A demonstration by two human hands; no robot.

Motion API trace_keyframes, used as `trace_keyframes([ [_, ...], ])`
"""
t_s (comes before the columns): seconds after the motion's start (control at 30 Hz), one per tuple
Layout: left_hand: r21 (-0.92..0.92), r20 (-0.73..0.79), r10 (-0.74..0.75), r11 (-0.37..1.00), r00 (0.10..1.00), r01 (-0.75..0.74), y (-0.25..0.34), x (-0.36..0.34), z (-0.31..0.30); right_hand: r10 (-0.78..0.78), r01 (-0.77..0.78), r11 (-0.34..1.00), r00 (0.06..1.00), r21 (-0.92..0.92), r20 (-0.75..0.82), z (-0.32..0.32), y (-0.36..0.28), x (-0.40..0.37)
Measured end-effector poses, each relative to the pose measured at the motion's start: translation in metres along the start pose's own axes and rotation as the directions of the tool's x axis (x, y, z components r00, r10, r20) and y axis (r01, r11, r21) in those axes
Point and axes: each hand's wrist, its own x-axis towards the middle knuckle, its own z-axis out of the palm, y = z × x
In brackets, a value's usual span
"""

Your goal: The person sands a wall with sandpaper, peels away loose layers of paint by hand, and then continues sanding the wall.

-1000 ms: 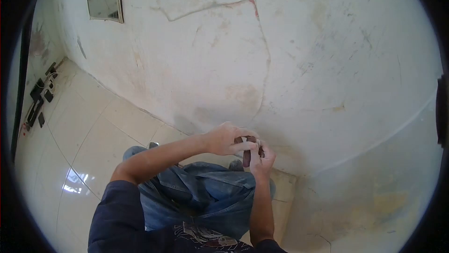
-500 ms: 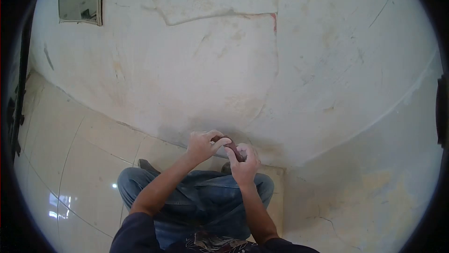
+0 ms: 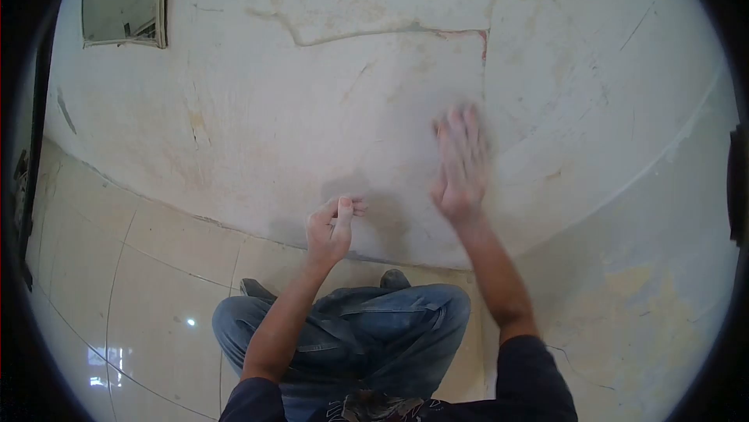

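Observation:
Against the pale plastered wall (image 3: 257, 110), my right hand (image 3: 462, 161) lies with its fingers stretched upward, smeared by motion. A small brown edge of what looks like folded sandpaper (image 3: 437, 124) shows beside its fingertips; the palm hides the rest. My left hand (image 3: 329, 228) hovers near the foot of the wall, above my knees. Its fingers are loosely bent with the thumb raised, and I see nothing in it. Whitish dust coats both hands.
A raised crack line (image 3: 367, 34) crosses the wall, with a reddish spot at its corner. A framed glass pane (image 3: 123, 1) is at the upper left. Glossy tiles (image 3: 164, 305) cover the floor where I sit with bent legs (image 3: 343, 328).
Both hands were together on the brown folded piece; now they are apart. My right hand has moved up and right onto the wall with it, while my left hand let go.

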Motion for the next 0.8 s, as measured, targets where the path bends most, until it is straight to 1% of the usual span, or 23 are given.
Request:
trace_keyframes([
  [0.1,0.049,-0.015,-0.054,0.997,0.998,0.055,-0.002,0.005,-0.005,-0.075,0.124,0.963,0.976,-0.241,0.203,0.013,0.020,0.036],
  [0.2,0.088,-0.031,-0.043,0.995,0.999,0.045,0.003,0.008,-0.005,-0.165,0.241,0.938,0.942,-0.248,0.293,0.005,0.031,0.050],
  [0.3,0.087,-0.023,-0.044,0.995,0.999,0.046,0.000,0.011,-0.007,-0.217,0.276,0.929,0.946,-0.248,0.240,0.006,0.036,0.082],
  [0.4,0.093,-0.001,-0.048,0.995,0.999,0.047,-0.007,0.012,-0.008,-0.250,0.276,0.933,0.959,-0.231,0.134,0.012,0.036,0.132],
  [0.5,0.124,-0.031,-0.008,0.992,0.999,0.012,-0.011,0.011,-0.006,-0.297,0.306,0.930,0.952,-0.202,0.076,0.020,0.039,0.134],
  [0.6,0.182,0.004,0.035,0.983,0.999,-0.035,-0.010,0.011,-0.011,-0.404,0.418,0.909,0.873,0.010,0.271,0.012,0.040,0.099],
  [0.7,0.187,0.007,0.031,0.982,1.000,-0.031,-0.008,0.011,-0.012,-0.630,0.608,0.770,0.678,0.192,0.379,0.000,0.059,0.089],
  [0.8,0.253,0.034,0.052,0.966,0.998,-0.059,-0.016,0.010,-0.013,-0.618,0.645,0.762,0.695,0.061,0.367,-0.023,0.073,0.139],
])
